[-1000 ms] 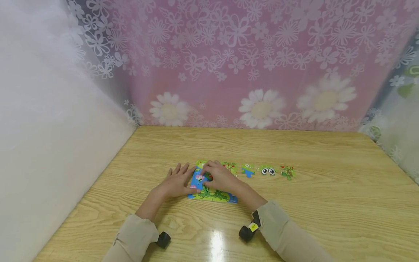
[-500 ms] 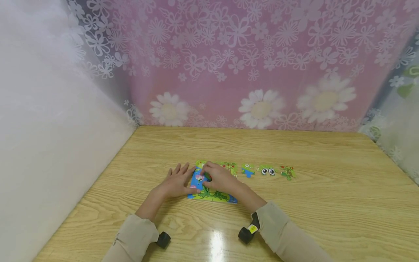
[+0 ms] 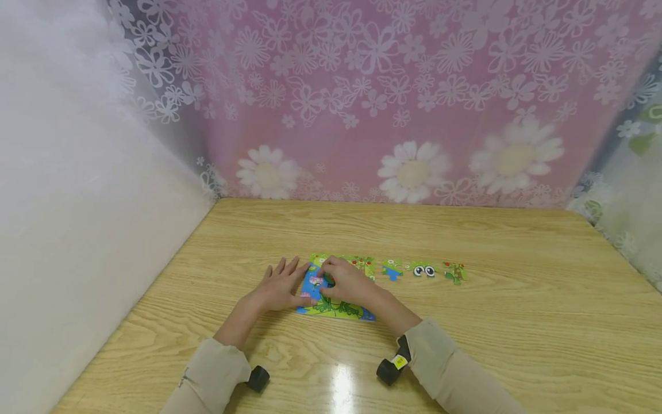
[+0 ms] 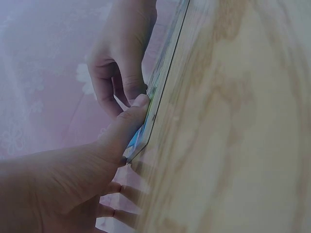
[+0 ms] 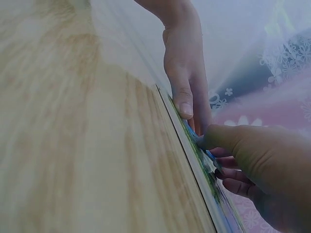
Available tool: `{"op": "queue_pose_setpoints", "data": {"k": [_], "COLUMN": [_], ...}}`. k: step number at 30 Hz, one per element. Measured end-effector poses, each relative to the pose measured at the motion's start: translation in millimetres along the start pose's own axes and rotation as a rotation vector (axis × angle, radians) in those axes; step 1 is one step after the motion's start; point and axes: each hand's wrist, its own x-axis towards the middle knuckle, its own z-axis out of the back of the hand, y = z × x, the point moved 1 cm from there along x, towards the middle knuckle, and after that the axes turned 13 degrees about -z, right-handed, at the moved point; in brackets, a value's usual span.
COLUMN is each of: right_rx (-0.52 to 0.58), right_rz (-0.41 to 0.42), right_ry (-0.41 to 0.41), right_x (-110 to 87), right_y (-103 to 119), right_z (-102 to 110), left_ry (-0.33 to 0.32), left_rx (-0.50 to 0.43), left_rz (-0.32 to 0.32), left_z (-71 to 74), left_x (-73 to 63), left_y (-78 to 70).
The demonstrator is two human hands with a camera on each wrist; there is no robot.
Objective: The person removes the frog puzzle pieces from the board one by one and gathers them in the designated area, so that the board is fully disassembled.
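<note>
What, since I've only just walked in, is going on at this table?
A person is working on a frog jigsaw puzzle. Their left hand lies spread at its left edge. Their right hand curls over its middle; whether it pinches a piece there is hard to tell. Three loose pieces lie in a row to the right of the puzzle.

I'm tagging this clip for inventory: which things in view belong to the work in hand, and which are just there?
Probably part of the work:
frog puzzle
left hand
right hand
loose blue-and-green piece
eyes piece
red-and-green piece

Probably just there:
wooden table
floral curtain
</note>
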Motion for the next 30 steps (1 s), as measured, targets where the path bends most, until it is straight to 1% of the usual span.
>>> {"op": "queue_pose_setpoints", "data": {"k": [5, 9, 12, 15, 19, 24, 28, 30], "right_rx": [0.01, 0.041, 0.072, 0.07, 0.026, -0.005, 0.003, 0.027], "right_rz": [-0.027, -0.016, 0.0, 0.001, 0.016, 0.006, -0.022, -0.03], "right_ry": [-0.001, -0.01, -0.016, -0.032, -0.071, -0.074, -0.08, -0.082], "right_x": [-0.2, -2.9, -6.2, -10.7, -20.0, -34.7, -46.1, -52.1], "right_y": [0.2, -1.7, -4.5, -8.7, -15.8, -27.5, -38.7, -42.8], "right_z": [3.0, 9.8, 17.8, 27.1, 40.0, 52.9, 59.2, 63.3], "left_ry": [0.001, 0.007, 0.013, 0.018, 0.018, 0.018, 0.014, 0.013], "left_rx": [0.004, -0.001, 0.005, 0.019, 0.018, 0.016, 0.015, 0.015], "left_rz": [-0.003, -0.006, 0.006, 0.018, 0.025, 0.037, 0.039, 0.037], "left_z": [0.9, 1.4, 1.7, 1.3, 0.7, -1.1, -1.3, -0.8], "left_x": [0.6, 2.5, 3.4, 3.8, 3.8, 2.6, 2.2, 1.9], "left_y": [-1.5, -3.3, -4.1, -3.6, -3.1, -0.8, 0.9, 0.6]}}
